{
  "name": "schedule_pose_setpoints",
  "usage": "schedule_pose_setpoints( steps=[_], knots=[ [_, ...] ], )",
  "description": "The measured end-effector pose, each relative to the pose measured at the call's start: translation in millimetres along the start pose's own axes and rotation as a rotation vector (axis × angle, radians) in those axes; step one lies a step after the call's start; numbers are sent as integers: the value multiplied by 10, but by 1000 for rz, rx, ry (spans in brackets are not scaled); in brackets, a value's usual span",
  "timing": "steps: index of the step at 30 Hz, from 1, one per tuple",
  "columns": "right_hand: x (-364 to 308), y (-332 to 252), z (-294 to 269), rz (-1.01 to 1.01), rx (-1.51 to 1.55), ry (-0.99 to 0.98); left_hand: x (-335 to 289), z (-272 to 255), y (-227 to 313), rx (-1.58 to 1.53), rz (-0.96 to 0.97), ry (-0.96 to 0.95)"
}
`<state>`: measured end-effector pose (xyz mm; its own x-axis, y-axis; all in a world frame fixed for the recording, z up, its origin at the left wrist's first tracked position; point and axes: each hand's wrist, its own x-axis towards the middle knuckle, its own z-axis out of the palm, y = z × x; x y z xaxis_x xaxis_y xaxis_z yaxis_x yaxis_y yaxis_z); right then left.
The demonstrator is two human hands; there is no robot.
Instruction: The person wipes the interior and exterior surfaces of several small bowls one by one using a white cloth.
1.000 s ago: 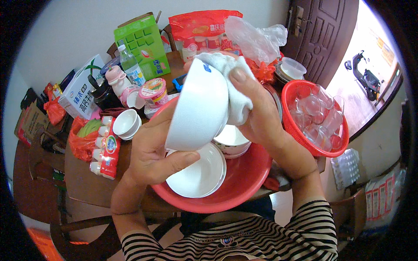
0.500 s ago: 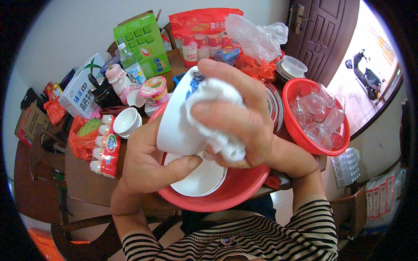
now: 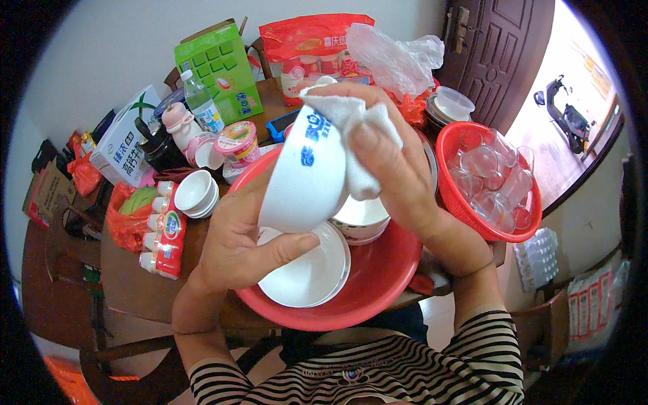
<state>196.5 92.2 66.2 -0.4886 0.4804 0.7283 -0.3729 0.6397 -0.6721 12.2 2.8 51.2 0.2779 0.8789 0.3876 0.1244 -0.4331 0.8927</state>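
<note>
My left hand [image 3: 236, 246] grips a white bowl with blue markings [image 3: 297, 182] from below, its thumb along the lower side. The bowl is tilted above a red basin [image 3: 378, 280]. Closed around a white cloth [image 3: 364, 169], my right hand [image 3: 405, 179] presses it over the bowl's rim and side. Inside the basin lie stacked white bowls [image 3: 304, 270], and behind them another stacked bowl with a patterned side [image 3: 363, 219], partly covered by the cloth and hands.
A red basket [image 3: 452, 209] of glasses stands at the right. On the left are small white bowls [image 3: 194, 192], a pack of small bottles [image 3: 165, 236], a noodle cup [image 3: 237, 143] and a water bottle [image 3: 200, 101]. A green box [image 3: 219, 71] and red bag [image 3: 310, 34] stand behind.
The bowl has turned, showing more of its blue markings. My right hand with the cloth has shifted to the bowl's upper rim, uncovering the patterned bowl in the basin.
</note>
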Motion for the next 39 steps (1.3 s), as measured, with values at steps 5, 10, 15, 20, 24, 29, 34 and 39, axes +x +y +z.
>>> schedule_pose_setpoints(
  steps=[5, 10, 15, 20, 24, 29, 34, 39],
  knots=[
    [-20, 91, 40, -632, -728, -102, 57, 17, -117, -42, 35, 50],
    [-34, 46, 13, -634, -794, -147, 59, 38, -125, -8, 85, 65],
    [13, 94, -1, -136, -28, 44, 36, 34, -84, 64, 118, 47],
    [6, 112, 85, 145, 306, 93, 8, 31, -82, 33, 54, 119],
    [0, 79, 19, -364, -411, -22, 33, -12, -107, 43, 128, 70],
    [19, 111, -36, -601, -630, -116, 57, 61, -72, -44, 72, 99],
    [-17, 29, 107, 59, 304, 70, 85, -22, -102, 111, 206, 37],
    [-24, 97, 160, 307, 572, 177, 100, -35, -120, 225, 270, 13]
  ],
)
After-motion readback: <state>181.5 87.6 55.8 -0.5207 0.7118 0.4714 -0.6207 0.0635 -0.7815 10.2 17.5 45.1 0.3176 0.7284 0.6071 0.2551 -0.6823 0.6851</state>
